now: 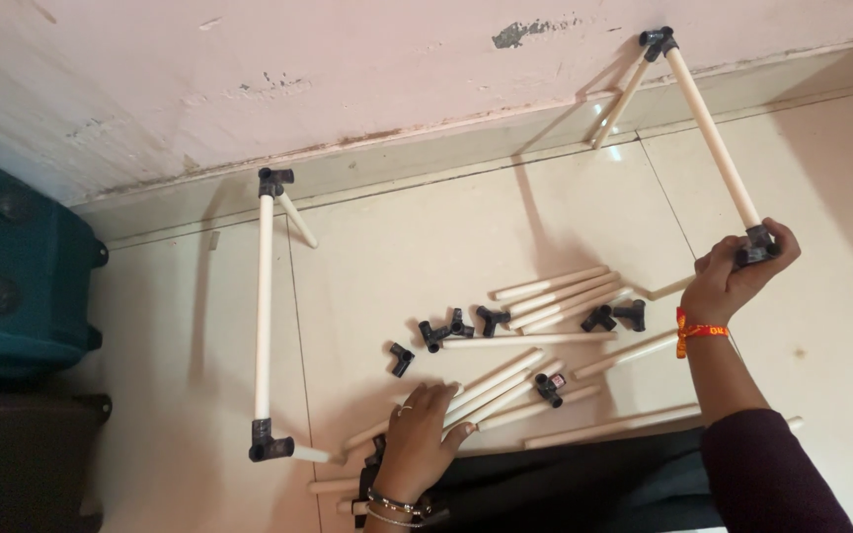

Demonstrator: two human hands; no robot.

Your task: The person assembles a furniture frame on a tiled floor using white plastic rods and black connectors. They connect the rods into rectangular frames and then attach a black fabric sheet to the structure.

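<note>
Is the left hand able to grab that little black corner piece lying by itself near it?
Probably yes. The left hand rests on the white pipes, and the lone black connector lies on bare floor just beyond its fingertips, with nothing between.

The right hand grips a black corner connector on a white pipe. The left hand rests flat on loose white pipes on the floor.

We list: white pipes, smooth matt plastic; black corner connectors, hard plastic with a dull sheen; floor of glossy cream tiles; wall, pink paint, rough and flaking; teal suitcase, textured cloth; orange wrist thread; metal bangles, shiny.
</note>
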